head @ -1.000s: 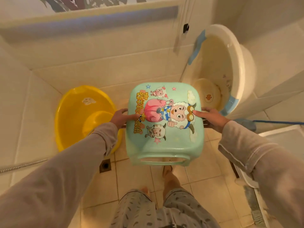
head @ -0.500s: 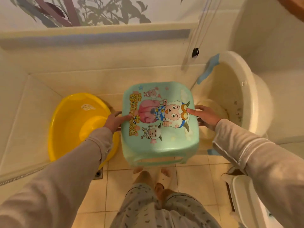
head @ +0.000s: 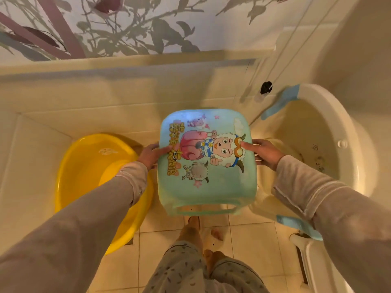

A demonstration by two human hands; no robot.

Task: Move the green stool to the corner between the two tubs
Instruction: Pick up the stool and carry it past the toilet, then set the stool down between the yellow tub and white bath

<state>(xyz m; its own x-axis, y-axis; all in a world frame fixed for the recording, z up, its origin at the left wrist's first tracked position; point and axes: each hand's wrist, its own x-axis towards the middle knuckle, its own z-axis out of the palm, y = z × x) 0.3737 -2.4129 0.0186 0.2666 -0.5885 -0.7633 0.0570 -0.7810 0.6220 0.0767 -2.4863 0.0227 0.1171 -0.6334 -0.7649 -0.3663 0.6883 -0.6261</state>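
The green stool [head: 220,185], its seat printed with cartoon sheep, hangs above the tiled floor between the two tubs. My left hand [head: 151,154] grips its left edge and my right hand [head: 264,153] grips its right edge, thumbs on the seat. The yellow tub [head: 84,172] leans against the wall on the left. The cream tub [head: 347,132] with blue handles leans in the right corner. The stool's legs are hidden under its seat.
A low tiled ledge [head: 127,66] runs along the back wall under leaf-patterned wallpaper. My legs and feet [head: 196,229] stand just behind the stool. A floor drain [head: 129,242] peeks out by the yellow tub. A white object [head: 313,256] sits at the lower right.
I have carried the stool forward toward the back wall and deeper between the tubs. Both hands keep the same grip, and the view has tilted up to show more wall.
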